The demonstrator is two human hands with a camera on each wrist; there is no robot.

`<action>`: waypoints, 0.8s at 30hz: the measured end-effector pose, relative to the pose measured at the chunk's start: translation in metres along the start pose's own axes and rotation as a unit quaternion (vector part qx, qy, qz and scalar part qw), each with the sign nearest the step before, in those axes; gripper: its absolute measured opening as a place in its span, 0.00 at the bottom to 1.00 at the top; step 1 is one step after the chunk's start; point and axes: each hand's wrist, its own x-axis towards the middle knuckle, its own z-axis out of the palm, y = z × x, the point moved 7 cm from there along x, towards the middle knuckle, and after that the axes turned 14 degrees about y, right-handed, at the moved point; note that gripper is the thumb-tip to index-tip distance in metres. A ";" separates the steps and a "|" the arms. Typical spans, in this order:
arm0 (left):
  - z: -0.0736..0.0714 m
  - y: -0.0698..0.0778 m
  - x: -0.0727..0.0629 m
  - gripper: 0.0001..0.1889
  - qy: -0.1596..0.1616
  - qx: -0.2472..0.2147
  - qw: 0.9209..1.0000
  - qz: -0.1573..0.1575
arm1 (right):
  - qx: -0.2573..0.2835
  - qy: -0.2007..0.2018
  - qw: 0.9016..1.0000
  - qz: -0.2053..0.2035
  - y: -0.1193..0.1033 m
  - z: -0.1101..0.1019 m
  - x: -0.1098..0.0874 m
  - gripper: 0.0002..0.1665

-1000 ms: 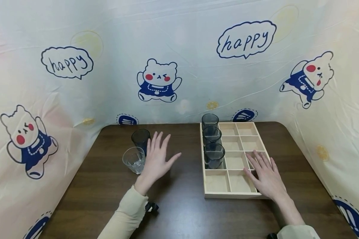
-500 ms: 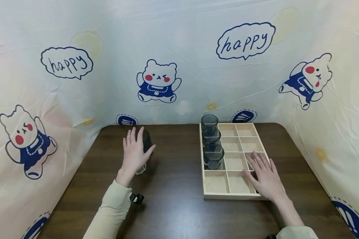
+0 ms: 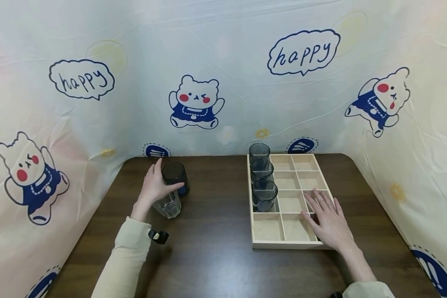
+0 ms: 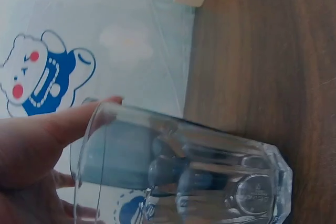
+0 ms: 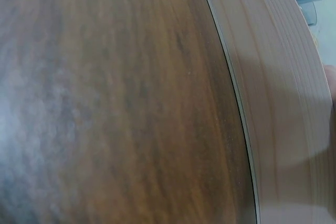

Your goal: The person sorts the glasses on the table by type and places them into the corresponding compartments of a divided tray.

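Note:
My left hand (image 3: 152, 186) is at the left of the table, thumb and fingers spread apart beside a dark tinted glass (image 3: 176, 176), the thumb stretched across its near side. Just in front stands a clear faceted glass (image 3: 169, 208), partly covered by the hand; in the left wrist view, the hand shows behind that clear glass (image 4: 236, 156). My right hand (image 3: 329, 219) rests with straight fingers on the right side of a divided wooden box (image 3: 288, 245). Three dark tinted glasses, a near one (image 3: 264, 196), a middle one (image 3: 262, 169) and a far one (image 3: 259, 151), stand in its left column.
The brown wooden table (image 3: 216, 244) carries everything. A printed cloth (image 3: 223, 54) with cartoon bears hangs behind the table and along its sides. The box's side wall (image 5: 283, 103) fills the right of the right wrist view.
My left hand has moved left over the clear glass, then come around to the left side of the dark glass, its fingers drawn closer. The right hand has stayed on the box.

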 end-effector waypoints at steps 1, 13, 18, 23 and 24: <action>0.001 -0.002 0.002 0.66 -0.014 -0.012 1.000 -0.003 | 0.000 0.000 1.000 0.001 0.000 0.000 0.000 0.42; 0.018 -0.021 0.020 0.69 -0.102 -0.105 0.989 -0.008 | -0.005 -0.012 1.000 0.006 0.001 0.004 0.000 0.43; 0.023 -0.027 0.022 0.64 -0.114 -0.129 0.985 -0.019 | -0.006 -0.001 1.000 0.001 0.000 0.003 0.000 0.43; 0.022 -0.029 0.023 0.52 -0.103 -0.149 0.983 -0.027 | -0.006 0.007 1.000 -0.003 -0.002 0.001 0.001 0.42; 0.021 -0.029 0.023 0.50 -0.099 -0.151 0.983 -0.029 | -0.006 0.007 1.000 -0.003 -0.002 0.001 0.002 0.42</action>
